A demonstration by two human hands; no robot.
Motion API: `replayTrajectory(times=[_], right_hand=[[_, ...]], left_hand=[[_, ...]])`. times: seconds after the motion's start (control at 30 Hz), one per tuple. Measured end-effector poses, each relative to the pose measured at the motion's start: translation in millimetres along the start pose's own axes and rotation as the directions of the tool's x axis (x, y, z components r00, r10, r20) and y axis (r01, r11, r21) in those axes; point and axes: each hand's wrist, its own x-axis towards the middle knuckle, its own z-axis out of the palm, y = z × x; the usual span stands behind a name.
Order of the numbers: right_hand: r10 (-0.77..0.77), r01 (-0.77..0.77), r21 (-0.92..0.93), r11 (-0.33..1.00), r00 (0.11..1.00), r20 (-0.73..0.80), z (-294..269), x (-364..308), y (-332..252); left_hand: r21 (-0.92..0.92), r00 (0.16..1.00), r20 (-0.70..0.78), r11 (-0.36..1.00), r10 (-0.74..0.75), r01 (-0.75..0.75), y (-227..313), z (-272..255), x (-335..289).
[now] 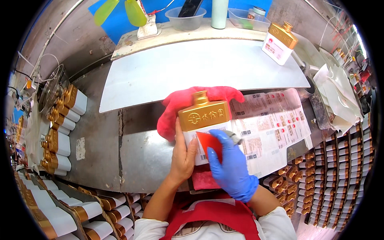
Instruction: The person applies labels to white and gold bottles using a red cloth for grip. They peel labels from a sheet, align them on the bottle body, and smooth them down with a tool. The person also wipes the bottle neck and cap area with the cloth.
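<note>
From where I watch, the gold-and-white bottle (206,114) lies face up on a pink cloth (174,110), near the front of the metal surface (142,158). Its lower front is partly hidden from me by the hands and a flat red piece (205,141). My left hand (182,162), bare, grips the bottle's left side, thumb on the front; I can't make out the fingertips underneath. My blue-gloved right hand (233,170) is curled closed on the red piece, with a greyish wad (235,137) at its knuckles that I can't identify. Just right lies a printed sheet (276,128), its left edge covered by bottle and glove. Beyond, a second bottle (279,43) stands on a white board (188,68). A fan (149,28) is cut off above; bottles packed in the racks (310,188) at lower right blur together.
</note>
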Motion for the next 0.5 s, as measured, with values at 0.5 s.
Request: replayTrajectory(times=[0.5], right_hand=[[-0.237,0.262,0.138,0.955,0.956,-0.175,-27,38,43]], left_hand=[[-0.028,0.999,0.036,0.999,-0.026,0.027,7,-6,0]])
